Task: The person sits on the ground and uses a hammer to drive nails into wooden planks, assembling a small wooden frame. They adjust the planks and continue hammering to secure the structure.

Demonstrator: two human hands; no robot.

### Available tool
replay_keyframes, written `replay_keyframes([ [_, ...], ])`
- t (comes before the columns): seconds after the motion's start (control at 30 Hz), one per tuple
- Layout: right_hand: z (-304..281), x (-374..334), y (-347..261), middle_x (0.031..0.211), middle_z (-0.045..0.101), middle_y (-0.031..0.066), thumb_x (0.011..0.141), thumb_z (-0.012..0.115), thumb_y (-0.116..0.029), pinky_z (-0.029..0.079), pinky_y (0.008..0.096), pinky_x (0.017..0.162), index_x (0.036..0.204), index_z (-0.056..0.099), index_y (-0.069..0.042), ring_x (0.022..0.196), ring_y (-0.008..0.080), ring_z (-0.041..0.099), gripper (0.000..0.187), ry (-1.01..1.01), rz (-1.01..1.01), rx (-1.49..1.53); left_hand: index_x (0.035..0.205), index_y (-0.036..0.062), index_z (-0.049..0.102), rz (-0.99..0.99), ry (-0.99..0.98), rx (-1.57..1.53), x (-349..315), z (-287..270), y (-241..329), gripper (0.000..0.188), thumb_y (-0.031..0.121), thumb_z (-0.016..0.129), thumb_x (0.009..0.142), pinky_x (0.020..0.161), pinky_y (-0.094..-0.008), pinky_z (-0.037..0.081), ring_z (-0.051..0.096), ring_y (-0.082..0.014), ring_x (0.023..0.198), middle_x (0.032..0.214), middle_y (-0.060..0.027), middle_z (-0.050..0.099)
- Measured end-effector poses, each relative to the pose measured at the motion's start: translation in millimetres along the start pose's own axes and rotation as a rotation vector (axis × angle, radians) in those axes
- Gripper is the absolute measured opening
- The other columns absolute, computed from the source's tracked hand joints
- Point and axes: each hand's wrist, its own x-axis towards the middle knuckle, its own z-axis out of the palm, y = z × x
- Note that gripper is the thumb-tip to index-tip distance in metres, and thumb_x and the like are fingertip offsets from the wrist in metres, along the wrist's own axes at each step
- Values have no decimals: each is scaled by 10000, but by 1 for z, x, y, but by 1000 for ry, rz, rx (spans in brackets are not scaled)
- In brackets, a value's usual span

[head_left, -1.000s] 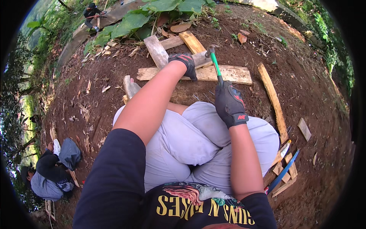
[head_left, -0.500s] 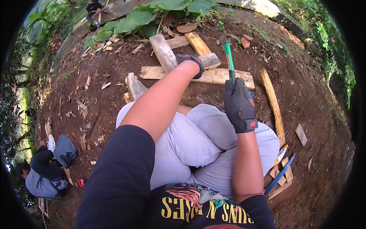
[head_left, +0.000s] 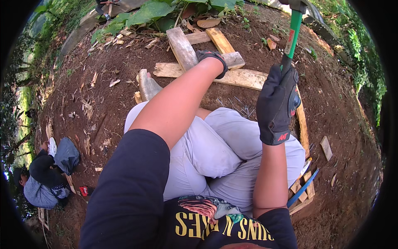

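My right hand point(head_left: 277, 106), in a black glove, is closed round the dark grip of a hammer point(head_left: 293, 35). The hammer has a green handle and stands raised, its metal head at the top edge. My left hand point(head_left: 213, 62), also gloved, rests at a joint of rough boards and appears curled on a short wooden board point(head_left: 234, 60); my wrist hides most of its fingers. Beside it lie a wide greyish board point(head_left: 182, 47) and a yellowish board point(head_left: 219, 40). A long plank point(head_left: 244, 79) lies under them, across the ground.
Several loose nails point(head_left: 240, 106) lie on the soil before my legs. On the right are a long wood strip point(head_left: 302, 120), a blue-edged saw blade point(head_left: 304, 189) and small wood blocks point(head_left: 306, 182). A person point(head_left: 43, 182) sits at the left near a dark bag point(head_left: 67, 155). Leafy plants point(head_left: 151, 18) grow behind.
My right hand has lifted the hammer up and slightly right, closer to the camera. My left hand stays at the boards; the view has shifted slightly.
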Motion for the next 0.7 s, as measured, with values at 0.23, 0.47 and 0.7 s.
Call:
replay_keyframes([
  [0.23,25,-38,33,962,699,289,1083,507,-351,534,593,743,1022,582,-6,909,492,699,358,-711,260,-116,1491,37,578,4,9,14,-4,-6,3,680,288,694,870,1097,-489,502,596,-329,1392,1558,-154,572],
  [0.47,21,-25,20,964,642,264,1093,525,-251,513,535,735,1164,601,39,894,458,668,307,83,78,53,1496,40,575,18,-7,13,-2,-5,5,676,283,687,876,1099,-497,497,591,-331,1398,1564,-151,567],
  [0.7,-2,-5,15,926,660,256,1099,514,-327,494,576,746,1092,606,6,862,482,661,346,-408,315,8,1502,43,572,2,-1,-5,-2,0,0,672,278,679,882,1101,-505,493,585,-334,1404,1569,-147,562],
])
